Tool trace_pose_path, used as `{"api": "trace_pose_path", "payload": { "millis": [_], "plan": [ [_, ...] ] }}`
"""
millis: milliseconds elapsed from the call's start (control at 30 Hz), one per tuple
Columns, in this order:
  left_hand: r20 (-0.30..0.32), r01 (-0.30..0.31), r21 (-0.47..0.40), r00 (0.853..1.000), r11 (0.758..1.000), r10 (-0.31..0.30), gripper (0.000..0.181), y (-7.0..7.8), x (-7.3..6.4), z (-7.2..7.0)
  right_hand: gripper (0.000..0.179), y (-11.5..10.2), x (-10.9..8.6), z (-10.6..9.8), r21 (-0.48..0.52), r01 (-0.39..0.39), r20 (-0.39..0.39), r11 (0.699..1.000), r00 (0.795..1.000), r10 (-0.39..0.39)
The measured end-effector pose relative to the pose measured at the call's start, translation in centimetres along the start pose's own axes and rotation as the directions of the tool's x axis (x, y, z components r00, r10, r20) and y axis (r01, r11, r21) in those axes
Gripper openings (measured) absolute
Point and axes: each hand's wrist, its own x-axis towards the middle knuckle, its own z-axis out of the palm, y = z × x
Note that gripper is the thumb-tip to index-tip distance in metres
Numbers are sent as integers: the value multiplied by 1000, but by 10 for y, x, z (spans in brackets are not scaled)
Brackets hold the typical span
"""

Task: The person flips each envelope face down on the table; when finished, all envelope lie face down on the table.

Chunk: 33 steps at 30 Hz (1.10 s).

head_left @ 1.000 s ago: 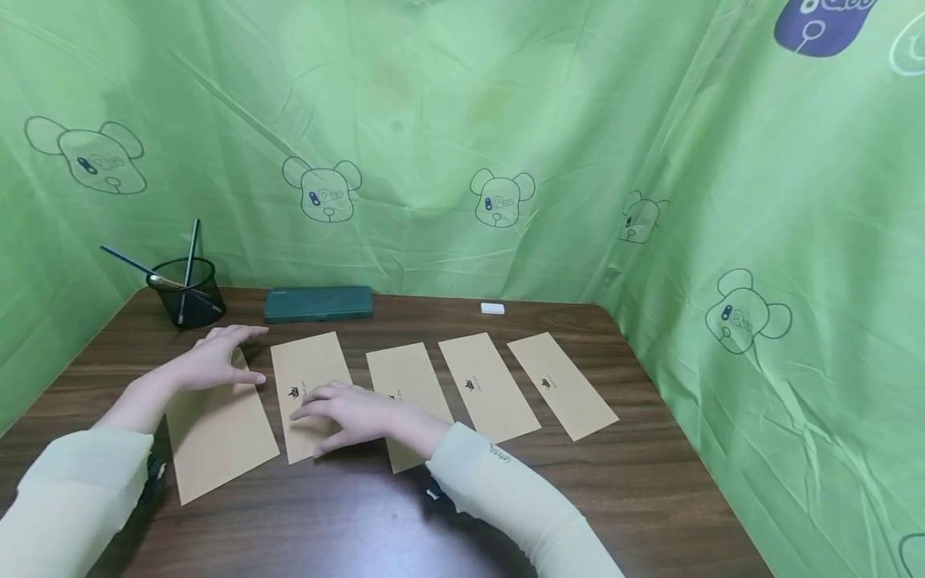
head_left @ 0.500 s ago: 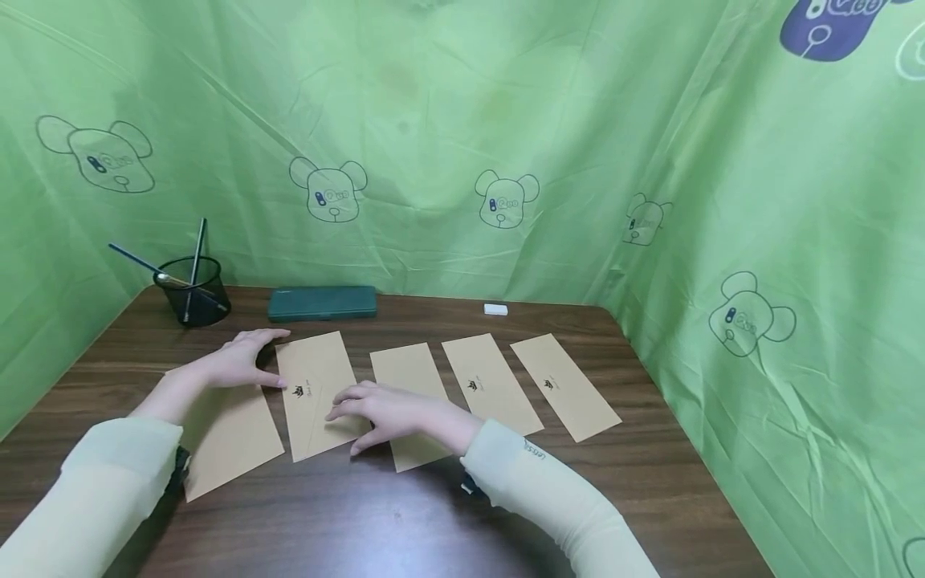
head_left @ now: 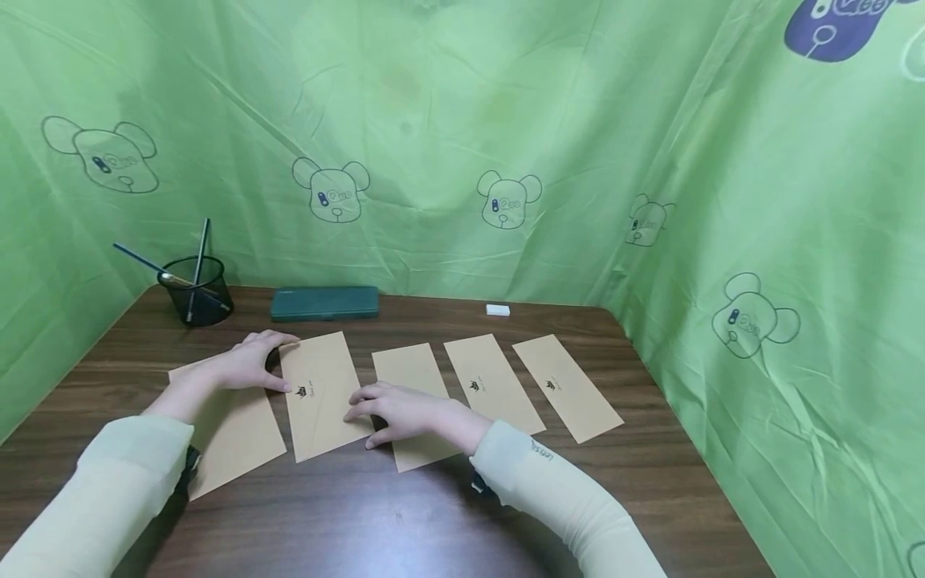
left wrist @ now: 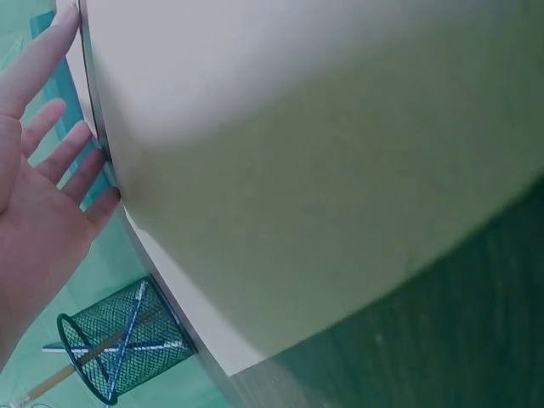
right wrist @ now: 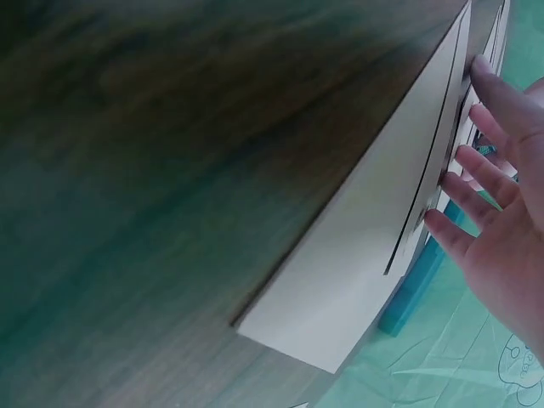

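Note:
Several tan paper envelopes lie flat in a row across the table. My left hand point(head_left: 249, 363) reaches over the leftmost envelope point(head_left: 238, 433), its fingertips at the left edge of the second envelope point(head_left: 321, 393), which bears a small black crown print. At that envelope's right edge are the fingertips of my right hand point(head_left: 405, 409), whose palm covers part of the third envelope point(head_left: 408, 365). Both hands have loosely bent, spread fingers. In the left wrist view the left hand point(left wrist: 42, 195) hovers by the paper's edge; in the right wrist view the right hand point(right wrist: 501, 187) has its fingers apart.
Two more envelopes, a fourth point(head_left: 495, 385) and a fifth point(head_left: 567, 387), lie to the right. Along the back stand a black mesh pen cup point(head_left: 197, 297) with pencils, a dark green case point(head_left: 325, 303) and a white eraser point(head_left: 498, 310). A green curtain point(head_left: 433, 96) hangs behind the wooden table point(head_left: 347, 522).
My left hand has moved right, from the first envelope to the second one's left edge. My right hand has slid right, off the second envelope's middle to its right edge. The view has shifted slightly.

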Motion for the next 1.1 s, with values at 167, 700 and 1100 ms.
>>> {"api": "trace_pose_path", "payload": {
  "millis": [167,700,1100],
  "plan": [
    [-3,-16,-27,1000,1000,16,90,2,1,-1,46,2,0,2,0,29,-32,1000,999,-29],
    [-64,-43,-63,997,997,39,61,3,3,-12,46,5,-1,5,39,15,-31,999,999,-14],
    [-83,-66,-80,995,995,59,43,6,3,-31,49,4,1,9,64,-33,-39,997,999,36]
  ]
}}
